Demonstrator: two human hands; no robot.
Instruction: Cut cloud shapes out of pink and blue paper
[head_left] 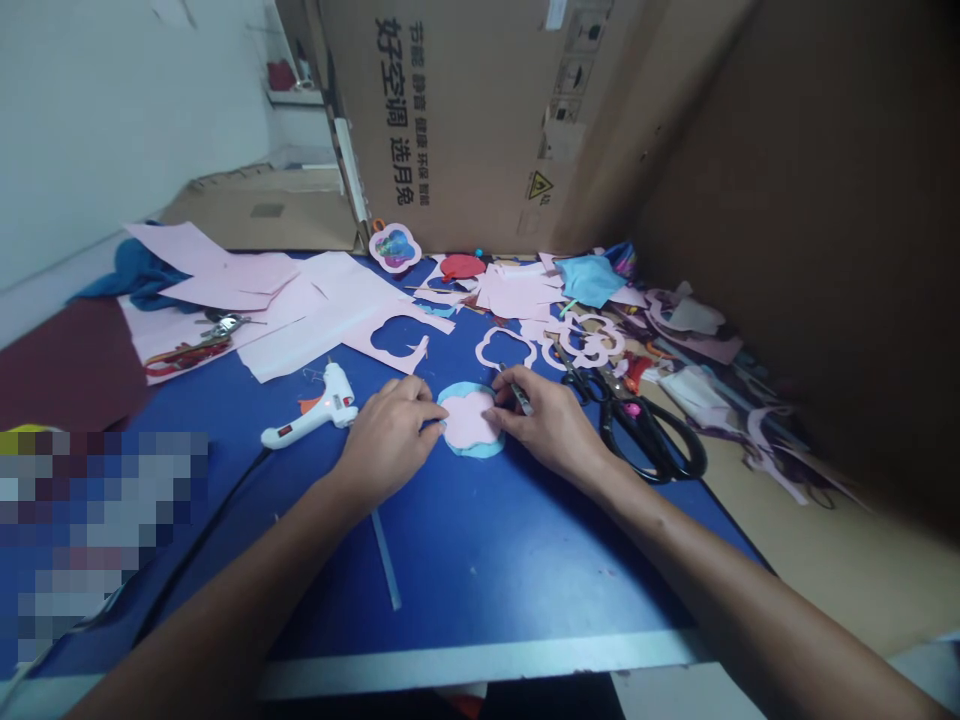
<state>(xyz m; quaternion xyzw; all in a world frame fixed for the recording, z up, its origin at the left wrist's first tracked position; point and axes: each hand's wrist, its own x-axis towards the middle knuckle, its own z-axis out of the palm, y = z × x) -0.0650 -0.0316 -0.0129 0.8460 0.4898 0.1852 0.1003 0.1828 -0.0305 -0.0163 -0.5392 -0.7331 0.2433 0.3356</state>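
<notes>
A pink flower-shaped cutout (471, 416) lies on top of a light blue piece (481, 452), whose edge shows around it, flat on the table. My left hand (391, 432) has thumb and forefinger closed on the left edge of this pair. From the right, my right hand (546, 418) touches the pink cutout's edge with its fingertips. A slim pen (519, 399) is tucked in the fingers of that hand. The tip of the pen is partly hidden by the fingers.
Left of my hands lies a white hot glue gun (313, 412) with its cord. Black-handled scissors (652, 440) are at the right. Pink sheets (300, 310), a pink ring (489, 347) and scraps lie behind, before a tall cardboard box (480, 130). A thin blue strip (386, 562) lies nearer.
</notes>
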